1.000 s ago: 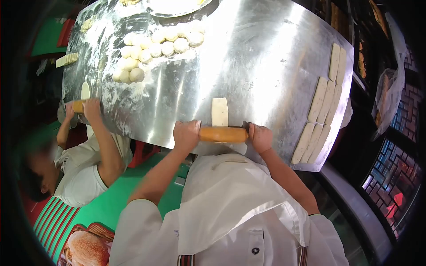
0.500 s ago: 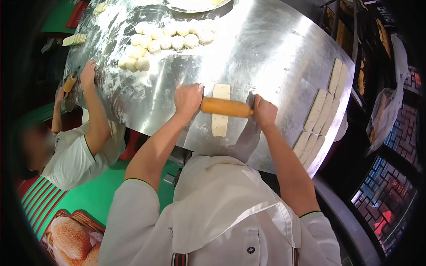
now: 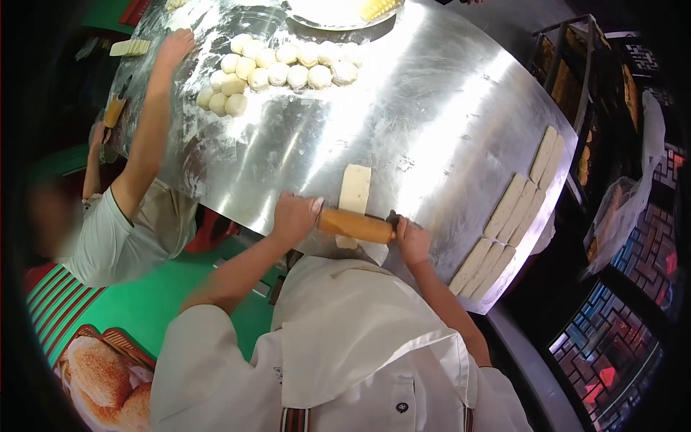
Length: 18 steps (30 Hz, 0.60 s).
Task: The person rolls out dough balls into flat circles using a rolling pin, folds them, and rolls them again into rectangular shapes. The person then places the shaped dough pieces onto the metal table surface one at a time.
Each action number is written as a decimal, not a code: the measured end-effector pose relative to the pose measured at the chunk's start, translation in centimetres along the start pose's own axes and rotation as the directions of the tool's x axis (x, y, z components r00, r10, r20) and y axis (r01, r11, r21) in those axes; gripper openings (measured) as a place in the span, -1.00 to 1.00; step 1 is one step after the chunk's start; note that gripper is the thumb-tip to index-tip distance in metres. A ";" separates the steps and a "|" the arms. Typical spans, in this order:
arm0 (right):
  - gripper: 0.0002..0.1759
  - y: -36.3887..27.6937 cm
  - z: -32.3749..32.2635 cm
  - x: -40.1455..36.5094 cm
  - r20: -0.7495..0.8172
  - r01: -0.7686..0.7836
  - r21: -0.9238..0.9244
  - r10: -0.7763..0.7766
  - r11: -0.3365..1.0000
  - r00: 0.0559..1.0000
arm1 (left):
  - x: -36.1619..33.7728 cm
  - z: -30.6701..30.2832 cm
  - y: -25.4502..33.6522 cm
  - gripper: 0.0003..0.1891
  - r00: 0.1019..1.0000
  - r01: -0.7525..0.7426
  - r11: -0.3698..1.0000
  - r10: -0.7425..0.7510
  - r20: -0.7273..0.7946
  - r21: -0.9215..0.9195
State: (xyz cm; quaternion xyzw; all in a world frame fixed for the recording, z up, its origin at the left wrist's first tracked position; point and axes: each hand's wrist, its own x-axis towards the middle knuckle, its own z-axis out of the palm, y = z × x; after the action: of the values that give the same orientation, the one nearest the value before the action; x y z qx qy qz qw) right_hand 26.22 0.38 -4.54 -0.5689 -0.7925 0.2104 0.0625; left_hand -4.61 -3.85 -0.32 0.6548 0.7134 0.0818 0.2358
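A wooden rolling pin (image 3: 356, 225) lies across a flat strip of dough (image 3: 355, 189) near the front edge of the steel table. My left hand (image 3: 295, 217) is closed around the pin's left handle. Around the right handle my right hand (image 3: 412, 241) is closed too. Dough shows on both sides of the pin, its longer part stretching away from me. Off to the right lie several long dough strips (image 3: 515, 209) side by side. Several round dough balls (image 3: 277, 74) sit grouped on the floured surface beyond my left hand.
At left, a co-worker's hand (image 3: 176, 45) reaches over the steel table (image 3: 425, 108); the other holds a rolling pin (image 3: 114, 111). A large round plate (image 3: 338, 18) stands at the far edge. Racks of trays (image 3: 568, 72) rise at right.
The rolling pin has come toward me over the dough strip, both my hands moving with it. The co-worker's nearer arm has reached farther across the table. My view has shifted a little.
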 end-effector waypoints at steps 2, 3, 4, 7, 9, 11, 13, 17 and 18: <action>-0.54 -0.1 -1.0 4.9 -0.080 -0.023 -0.043 0.019 0.999 0.997 | 4.8 0.1 -0.5 -0.60 0.997 0.028 0.999 -0.026 -0.067 0.035; -0.52 0.0 -1.7 7.6 -0.075 -0.066 -0.074 0.061 0.995 0.995 | 7.2 -0.4 0.0 -0.57 0.990 0.069 0.995 -0.060 -0.124 0.067; -0.49 0.2 -2.4 10.3 -0.072 -0.111 -0.108 0.103 0.988 0.992 | 9.7 -1.0 0.0 -0.55 0.992 0.086 0.993 -0.078 -0.096 0.082; -0.42 0.8 -4.0 17.1 -0.061 -0.154 -0.174 0.146 0.973 0.987 | 15.8 -2.7 0.4 -0.52 0.982 0.117 0.991 -0.107 -0.156 0.059; -0.43 0.8 -4.6 19.0 -0.017 -0.169 -0.215 0.169 0.962 0.985 | 16.7 -2.6 0.2 -0.52 0.977 0.136 0.989 -0.125 -0.171 0.051; -0.44 0.3 -4.6 17.7 0.003 -0.145 -0.231 0.149 0.962 0.989 | 16.0 -2.1 -0.1 -0.51 0.973 0.151 0.987 -0.141 -0.182 0.044; -0.46 -0.2 -4.5 14.9 0.032 -0.092 -0.209 0.100 0.974 0.994 | 12.8 -1.3 -0.1 -0.55 0.988 0.134 0.990 -0.131 -0.079 0.036; -0.57 0.2 -2.4 7.2 0.079 0.008 -0.132 0.003 0.991 0.997 | 4.7 -0.3 0.4 -0.63 0.992 0.068 0.998 -0.068 -0.108 -0.008; -0.59 0.1 -2.1 5.5 0.081 0.013 -0.103 -0.005 0.995 0.997 | 2.9 0.4 0.4 -0.68 0.985 0.016 1.000 -0.020 -0.174 -0.021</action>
State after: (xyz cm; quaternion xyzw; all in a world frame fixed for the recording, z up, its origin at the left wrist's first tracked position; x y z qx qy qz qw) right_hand 25.08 6.01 -3.48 -0.5589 -0.8068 0.1914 0.0020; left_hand -4.19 -1.03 -1.15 0.6362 0.7364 0.1438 0.1797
